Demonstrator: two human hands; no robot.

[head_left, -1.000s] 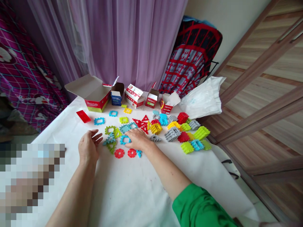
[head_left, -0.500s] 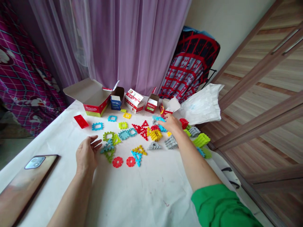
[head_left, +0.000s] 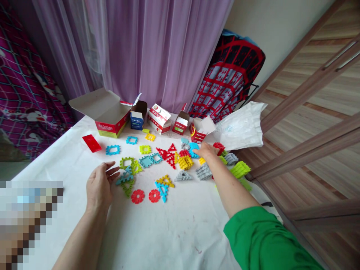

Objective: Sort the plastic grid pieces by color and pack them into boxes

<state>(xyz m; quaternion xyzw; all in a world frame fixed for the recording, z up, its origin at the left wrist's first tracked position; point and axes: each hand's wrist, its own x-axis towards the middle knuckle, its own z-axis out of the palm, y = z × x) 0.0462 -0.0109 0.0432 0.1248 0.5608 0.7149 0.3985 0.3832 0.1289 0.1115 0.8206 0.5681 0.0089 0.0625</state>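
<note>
My left hand (head_left: 99,185) rests above the white tablecloth with its fingers loosely apart and nothing in them. Its fingertips come close to a linked group of toothed plastic pieces: a green square frame (head_left: 126,162), teal pieces (head_left: 125,175) and a green triangle (head_left: 127,187). On the right, my right hand (head_left: 208,150) closes on a bunch of blue interlocking building pieces (head_left: 194,150); the far fingers are partly hidden. Beside it lie a yellow stack (head_left: 186,163), a grey stack (head_left: 203,171) and red pieces (head_left: 218,147). Two red notched discs (head_left: 138,196) lie nearer me.
Small open cartons stand along the back: a large red-green box (head_left: 110,129), a blue box (head_left: 137,120) and several red-white ones (head_left: 159,119). A white plastic bag (head_left: 239,125) lies at right. A red tray (head_left: 91,143) sits at left; a pixelated object (head_left: 25,221) fills the lower left.
My right hand has shifted slightly right and down, and the blue pieces are now bunched at its fingertips. My left hand stays almost in place. The view has moved a little.
</note>
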